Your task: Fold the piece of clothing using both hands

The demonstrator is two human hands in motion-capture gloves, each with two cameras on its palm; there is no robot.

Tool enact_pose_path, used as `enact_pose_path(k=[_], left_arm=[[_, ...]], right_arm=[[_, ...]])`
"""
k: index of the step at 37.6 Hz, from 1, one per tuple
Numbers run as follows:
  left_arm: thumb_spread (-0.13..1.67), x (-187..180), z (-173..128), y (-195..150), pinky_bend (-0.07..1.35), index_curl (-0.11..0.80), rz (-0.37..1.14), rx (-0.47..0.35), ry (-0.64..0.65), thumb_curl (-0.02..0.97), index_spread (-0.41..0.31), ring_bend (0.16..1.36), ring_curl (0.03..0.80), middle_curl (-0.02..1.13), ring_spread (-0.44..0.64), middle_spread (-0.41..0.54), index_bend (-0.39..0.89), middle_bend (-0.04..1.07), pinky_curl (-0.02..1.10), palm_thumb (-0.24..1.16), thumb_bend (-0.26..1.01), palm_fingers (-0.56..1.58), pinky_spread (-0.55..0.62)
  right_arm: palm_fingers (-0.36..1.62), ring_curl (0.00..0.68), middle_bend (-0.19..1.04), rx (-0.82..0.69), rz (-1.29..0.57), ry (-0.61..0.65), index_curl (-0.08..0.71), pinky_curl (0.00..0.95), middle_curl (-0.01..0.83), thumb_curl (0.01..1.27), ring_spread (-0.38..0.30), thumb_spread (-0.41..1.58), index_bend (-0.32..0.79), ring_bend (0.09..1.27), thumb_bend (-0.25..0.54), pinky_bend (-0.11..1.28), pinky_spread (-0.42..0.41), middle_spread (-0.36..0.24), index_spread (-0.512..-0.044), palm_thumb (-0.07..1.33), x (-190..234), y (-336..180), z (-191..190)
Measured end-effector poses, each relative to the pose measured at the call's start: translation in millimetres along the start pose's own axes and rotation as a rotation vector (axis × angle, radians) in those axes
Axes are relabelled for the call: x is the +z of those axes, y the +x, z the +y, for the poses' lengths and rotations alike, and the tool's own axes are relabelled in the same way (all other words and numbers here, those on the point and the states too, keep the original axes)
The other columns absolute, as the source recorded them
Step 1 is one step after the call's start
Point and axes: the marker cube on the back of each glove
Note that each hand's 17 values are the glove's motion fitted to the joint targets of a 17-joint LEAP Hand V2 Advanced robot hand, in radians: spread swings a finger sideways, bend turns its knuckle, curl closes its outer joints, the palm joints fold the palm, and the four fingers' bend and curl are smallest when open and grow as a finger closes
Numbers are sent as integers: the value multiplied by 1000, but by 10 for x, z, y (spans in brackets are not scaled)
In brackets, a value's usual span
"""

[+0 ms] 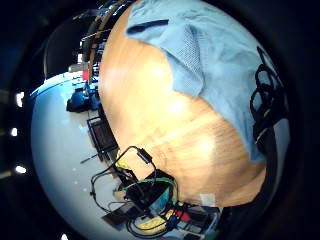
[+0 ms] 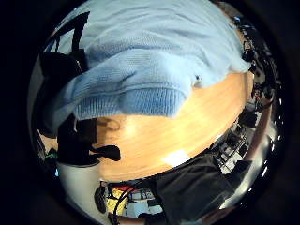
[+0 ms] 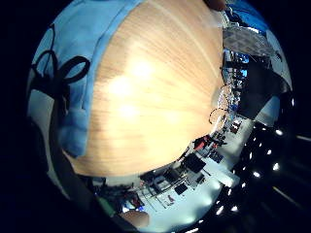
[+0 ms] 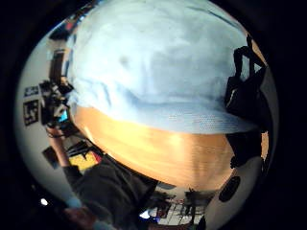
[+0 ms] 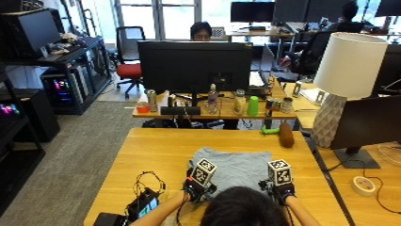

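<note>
A light blue knitted garment (image 5: 232, 165) lies spread on the wooden table (image 5: 156, 155), right in front of me. My left hand (image 5: 194, 188) is at its near left corner and my right hand (image 5: 280, 190) at its near right corner. In the left thumb side view the ribbed hem (image 2: 140, 101) stands slightly off the wood, with dark fingers (image 2: 58, 70) above and below the cloth's edge. The right thumb side view shows the garment (image 4: 153, 72) with fingers (image 4: 244, 96) closed over its near edge. Each hand seems to pinch the cloth. My head hides the near hem in the outside view.
A black device with cables (image 5: 141, 202) lies on the table at the near left. A brown cylinder (image 5: 285, 134) and a green item (image 5: 269, 131) sit at the far right edge. A white lamp (image 5: 344, 80) and a tape roll (image 5: 363, 185) stand on the adjoining table.
</note>
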Motion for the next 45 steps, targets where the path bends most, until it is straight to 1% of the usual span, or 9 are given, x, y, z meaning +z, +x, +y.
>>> enact_pose_path(k=[7, 13, 16, 23, 31, 35, 36, 40, 45], left_arm=[[1125, -54, 10, -72, 646, 428, -1, 7, -40, 357, -299, 405, 381, 428, -355, -312, 184, 242, 430, 721, 10, 1253, -451], [1124, -107, -31, -171, 578, 444, 70, 113, -49, 374, -302, 388, 385, 459, -349, -324, 187, 292, 417, 733, -8, 1228, -431], [1124, -64, -198, -290, 567, 450, 101, 114, -109, 383, -301, 367, 383, 471, -345, -329, 183, 307, 416, 737, -12, 1221, -429], [1139, -474, -104, -417, 531, 458, 136, 128, -102, 397, -294, 337, 382, 495, -334, -329, 175, 337, 411, 744, -12, 1201, -418], [1116, -817, -391, -755, 488, 468, 144, -9, -126, 427, -290, 326, 387, 515, -333, -325, 176, 352, 408, 754, -14, 1201, -407], [1124, -980, -304, -890, 476, 470, 140, -287, -361, 436, -287, 339, 394, 525, -335, -325, 168, 362, 409, 750, -16, 1210, -401], [1130, -1043, -243, -889, 470, 471, 140, -319, -378, 437, -287, 341, 395, 528, -335, -325, 170, 364, 409, 749, -15, 1207, -403], [1145, -1185, -340, -912, 456, 474, 138, -279, -224, 443, -282, 345, 400, 537, -333, -324, 166, 372, 409, 746, -13, 1196, -395], [1157, -1022, -733, -1054, 432, 478, 132, -371, -188, 450, -279, 347, 404, 546, -331, -323, 168, 376, 410, 740, -15, 1179, -384]], right_arm=[[1352, 458, 361, -5, 91, -20, 391, 408, 505, 330, -221, 897, 218, 658, 22, 548, -323, -163, -246, 1114, -113, -99, 135], [1337, 463, 376, -94, 51, -50, 417, 412, 515, 326, -224, 916, 210, 661, 4, 552, -320, -164, -246, 1127, 59, 70, -246], [1335, 465, 379, -83, 54, -46, 428, 413, 518, 324, -224, 922, 206, 663, -5, 554, -317, -164, -247, 1133, -121, 140, -170], [1328, 468, 383, -58, 68, -26, 445, 416, 524, 320, -230, 931, 191, 668, -12, 559, -319, -163, -249, 1139, -679, 213, -2], [1328, 470, 392, 0, 121, 35, 458, 420, 529, 315, -231, 936, 185, 668, -13, 565, -319, -163, -250, 1141, -1199, 254, -255], [1325, 471, 395, 81, 122, 52, 463, 420, 531, 313, -232, 938, 185, 670, -14, 563, -319, -163, -250, 1142, -1366, 297, -550], [1326, 471, 395, 99, 120, 52, 464, 422, 531, 312, -232, 941, 184, 669, -14, 566, -319, -163, -250, 1141, -1411, 286, -581], [1323, 472, 395, 191, 131, 113, 468, 420, 532, 309, -232, 944, 184, 671, -14, 564, -319, -162, -250, 1141, -1594, 226, -681], [1321, 472, 400, 228, 104, 145, 473, 421, 533, 306, -233, 947, 184, 666, -14, 566, -319, -162, -251, 1141, -1585, 145, -843]])
